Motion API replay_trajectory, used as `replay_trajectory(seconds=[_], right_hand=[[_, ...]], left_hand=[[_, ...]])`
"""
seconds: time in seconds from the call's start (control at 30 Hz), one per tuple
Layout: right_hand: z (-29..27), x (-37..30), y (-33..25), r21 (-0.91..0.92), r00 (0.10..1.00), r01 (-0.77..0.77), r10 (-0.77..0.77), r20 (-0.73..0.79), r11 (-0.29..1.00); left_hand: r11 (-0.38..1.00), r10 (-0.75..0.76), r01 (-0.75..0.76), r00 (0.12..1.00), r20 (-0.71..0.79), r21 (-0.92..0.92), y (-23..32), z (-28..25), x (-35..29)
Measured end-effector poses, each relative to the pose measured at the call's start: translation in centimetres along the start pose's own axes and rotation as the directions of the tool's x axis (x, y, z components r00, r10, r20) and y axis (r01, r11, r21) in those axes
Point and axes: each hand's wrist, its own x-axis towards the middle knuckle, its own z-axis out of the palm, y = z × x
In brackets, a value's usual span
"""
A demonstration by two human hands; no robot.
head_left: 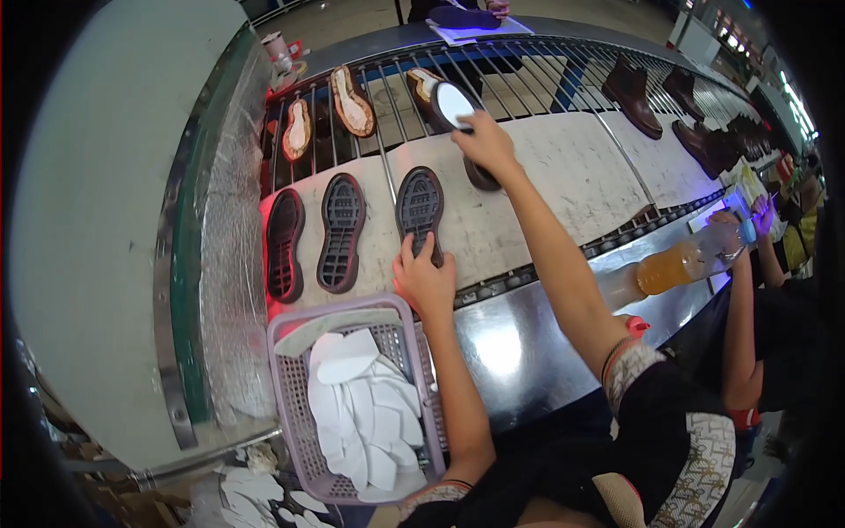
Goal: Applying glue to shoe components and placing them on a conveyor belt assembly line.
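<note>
My left hand (426, 280) rests on the heel end of a black ridged shoe sole (420, 204), its fingers spread and the thumb at the sole's side. Farther off, my right hand (486, 145) is closed on the near end of a dark shoe sole with a smooth white face (453, 104). That sole is tilted, and my fingers cover its heel. Another dark sole (481, 174) lies partly hidden beneath my right hand. To the left, two more black soles (341, 232) (284, 246) lie side by side on the pale belt.
A lilac basket (275, 387) of white sheet pieces (365, 414) stands near my left forearm. Upturned shoe uppers (352, 101) lie on the metal roller rack (392, 132). Brown boots (632, 97) stand at right. A bottle of orange liquid (666, 268) and a co-worker's arm (744, 326) are close to my right arm.
</note>
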Motion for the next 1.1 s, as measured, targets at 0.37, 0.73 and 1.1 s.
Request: replay_trajectory(seconds=[0.37,0.73,1.1], right_hand=[[3.5,4.1,4.1,-0.295,0.936,0.04,0.068,0.346,0.955],[6.7,-12.3,0.0,-0.328,0.992,0.117,-0.125,-0.002,0.937],[-3.3,-27.3,-1.0,0.48,0.868,0.23,-0.402,0.292,0.846]], left_hand=[[0.995,-0.082,0.071,0.98,-0.182,-0.068,-0.9,-0.4,0.7],[0.986,-0.07,0.045,0.985,0.156,0.162,3.3,-1.4,-1.5],[0.886,0.342,-0.428,0.862,0.375,0.176,5.7,-10.9,-19.2]])
